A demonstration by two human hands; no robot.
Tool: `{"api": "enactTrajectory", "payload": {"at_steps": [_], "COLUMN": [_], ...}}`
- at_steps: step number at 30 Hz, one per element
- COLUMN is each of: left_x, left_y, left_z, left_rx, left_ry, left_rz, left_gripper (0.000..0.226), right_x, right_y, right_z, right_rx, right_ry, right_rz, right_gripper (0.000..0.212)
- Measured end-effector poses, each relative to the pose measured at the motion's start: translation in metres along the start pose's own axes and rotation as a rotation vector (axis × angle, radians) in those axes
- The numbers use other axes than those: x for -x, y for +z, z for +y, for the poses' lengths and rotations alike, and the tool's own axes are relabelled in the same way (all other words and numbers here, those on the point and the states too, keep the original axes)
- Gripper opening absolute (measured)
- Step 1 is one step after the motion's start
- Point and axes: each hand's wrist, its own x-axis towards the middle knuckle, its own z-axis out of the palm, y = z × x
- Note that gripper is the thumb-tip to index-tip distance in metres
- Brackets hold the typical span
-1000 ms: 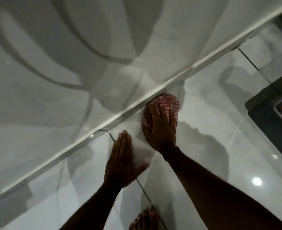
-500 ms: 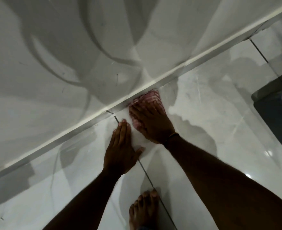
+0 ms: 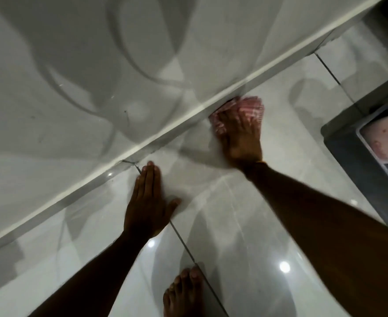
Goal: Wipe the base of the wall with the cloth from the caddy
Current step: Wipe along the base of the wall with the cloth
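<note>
A red-and-white checked cloth [image 3: 250, 106] lies bunched against the base of the wall [image 3: 165, 136], where the white skirting strip meets the glossy floor. My right hand [image 3: 241, 136] presses down on the cloth with fingers spread over it; hand and cloth are blurred by motion. My left hand [image 3: 148, 202] rests flat on the floor tile, palm down, fingers together, a little to the left of the cloth and close to the skirting. It holds nothing.
A dark grey box-like object [image 3: 366, 147] with a light panel stands on the floor at the right edge. A bare foot [image 3: 183, 294] is planted at the bottom centre beside a tile joint. Glossy grey tiles [image 3: 245, 225] reflect ceiling lights.
My right hand has slid the cloth along the skirting, first left toward my left hand, then back to the right. My left hand stays flat on the floor.
</note>
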Motion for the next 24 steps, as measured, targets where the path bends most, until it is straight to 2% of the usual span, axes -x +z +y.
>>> {"api": "enactTrajectory", "payload": {"at_steps": [3,6,10,14,16,18,22,24], "left_x": [-0.002,-0.004,-0.004,-0.008,-0.009,-0.008,-0.009,-0.006], "left_y": [0.002,0.013,0.025,0.027,0.025,0.024,0.014,0.007], "left_z": [0.001,0.0,-0.006,-0.007,-0.006,-0.004,-0.001,-0.001], "left_rx": [-0.006,-0.013,0.003,0.02,0.006,-0.007,-0.037,-0.066], "left_ry": [0.002,-0.001,0.001,-0.017,-0.016,-0.011,0.017,0.016], "left_rz": [0.02,0.066,0.109,0.092,0.087,0.089,0.07,0.047], "left_gripper": [0.104,0.104,0.104,0.103,0.104,0.105,0.106,0.107], "right_x": [-0.037,-0.082,-0.125,-0.129,-0.109,-0.07,0.016,0.043], "right_y": [-0.027,-0.062,-0.086,-0.093,-0.078,-0.047,0.025,0.046], "right_z": [0.052,0.107,0.152,0.143,0.105,0.053,-0.045,-0.079], "right_rx": [0.055,-0.027,-0.032,0.007,0.086,0.17,0.036,0.004], "right_ry": [0.138,0.344,0.441,0.526,0.475,0.371,0.02,-0.112], "right_rz": [0.042,0.015,0.012,0.045,0.069,0.043,0.031,-0.068], "right_gripper": [0.052,0.056,0.06,0.091,0.097,0.085,0.063,0.06]}}
